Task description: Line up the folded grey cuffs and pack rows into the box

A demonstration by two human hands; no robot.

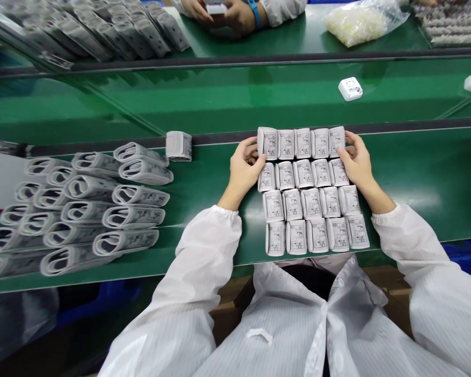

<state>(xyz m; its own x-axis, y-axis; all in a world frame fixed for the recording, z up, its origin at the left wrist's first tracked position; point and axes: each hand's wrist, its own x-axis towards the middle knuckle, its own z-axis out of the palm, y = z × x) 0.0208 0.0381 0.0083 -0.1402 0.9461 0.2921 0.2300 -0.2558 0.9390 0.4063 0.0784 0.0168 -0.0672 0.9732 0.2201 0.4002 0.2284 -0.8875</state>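
Note:
Rolled grey-and-white cuffs with printed diagram labels lie in a tight grid (pixel 312 188) of several rows on the green conveyor belt (pixel 416 178). My left hand (pixel 244 166) presses against the left end of the top row, touching its end cuff (pixel 267 143). My right hand (pixel 355 159) grips the opposite end, with fingers on the last cuff (pixel 337 141). Both hands hold that row between them. Behind the hands, the lower rows lie untouched. A single cuff (pixel 179 146) stands apart near the belt's far rail.
A large stack of rolled cuffs (pixel 90 209) lies to the left. Beyond the rail, a second belt (pixel 220 99) carries a white plastic unit (pixel 350 88). Farther away, a co-worker's hands (pixel 235 13) hold something white, near a bag of pale parts (pixel 355 23) and more stacked cuffs (pixel 98 31).

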